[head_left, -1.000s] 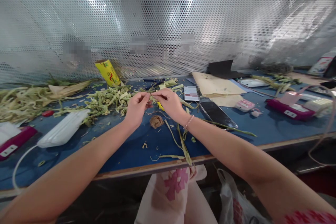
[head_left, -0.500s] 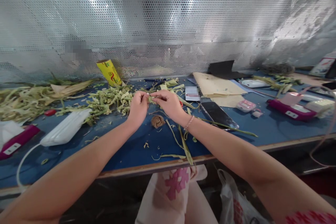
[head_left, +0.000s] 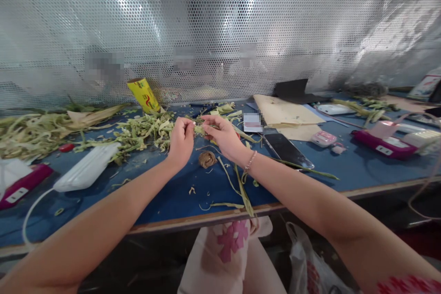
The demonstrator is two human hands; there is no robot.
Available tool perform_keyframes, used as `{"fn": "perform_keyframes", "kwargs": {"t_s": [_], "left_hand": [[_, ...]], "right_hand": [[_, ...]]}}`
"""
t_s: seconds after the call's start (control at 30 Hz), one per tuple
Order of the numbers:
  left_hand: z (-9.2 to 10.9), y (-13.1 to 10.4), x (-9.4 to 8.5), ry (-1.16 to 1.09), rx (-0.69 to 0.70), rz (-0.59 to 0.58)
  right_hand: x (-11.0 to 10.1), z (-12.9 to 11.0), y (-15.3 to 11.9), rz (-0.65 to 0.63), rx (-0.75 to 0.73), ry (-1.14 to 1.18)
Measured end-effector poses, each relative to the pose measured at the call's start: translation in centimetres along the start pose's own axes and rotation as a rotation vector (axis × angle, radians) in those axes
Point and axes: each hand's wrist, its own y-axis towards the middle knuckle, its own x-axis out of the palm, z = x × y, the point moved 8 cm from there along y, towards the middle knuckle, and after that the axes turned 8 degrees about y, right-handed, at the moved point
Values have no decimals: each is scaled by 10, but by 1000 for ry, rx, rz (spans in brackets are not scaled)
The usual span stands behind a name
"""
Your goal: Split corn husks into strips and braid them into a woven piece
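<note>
Above the blue table, my left hand (head_left: pixel 181 142) is closed in a pinch, with a tiny pale bit showing at its fingertips, too small to name. Just to its right, my right hand (head_left: pixel 222 135) curls its fingers toward the thumb; what they grip, if anything, is hidden. A narrow gap parts the two hands. Below them lies a small brown coil of twine-like strand (head_left: pixel 207 160). A heap of pale green dried leaf strips (head_left: pixel 148 129) lies beside and behind my left hand. Loose long strips (head_left: pixel 244 193) run to the table's front edge.
A yellow tube (head_left: pixel 144 95) leans by the perforated metal screen (head_left: pixel 206 23). On the right are a phone (head_left: pixel 288 150), a brown paper folder (head_left: pixel 285 112), a pink case (head_left: pixel 323 138) and a purple power strip (head_left: pixel 382 144). A white corded device (head_left: pixel 87 167) lies left.
My right hand has shifted slightly right, its fingertips drawing away from the left hand's. My left hand stays nearly in place, and the things on the table have not moved.
</note>
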Motion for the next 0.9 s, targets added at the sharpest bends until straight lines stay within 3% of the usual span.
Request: {"fn": "perform_keyframes", "kwargs": {"t_s": [0.17,0.37,0.5,0.9], "left_hand": [[5,-3,-3,29,23,67],[6,-9,6,19,12,24],[8,-10,7,27,8,6],[10,-12,7,66,66,74]], "right_hand": [[5,5,-3,6,22,-74],[4,-12,-7,40,-180,-339],[2,-17,-7,40,-238,-464],[3,-11,-7,67,-240,-511]]}}
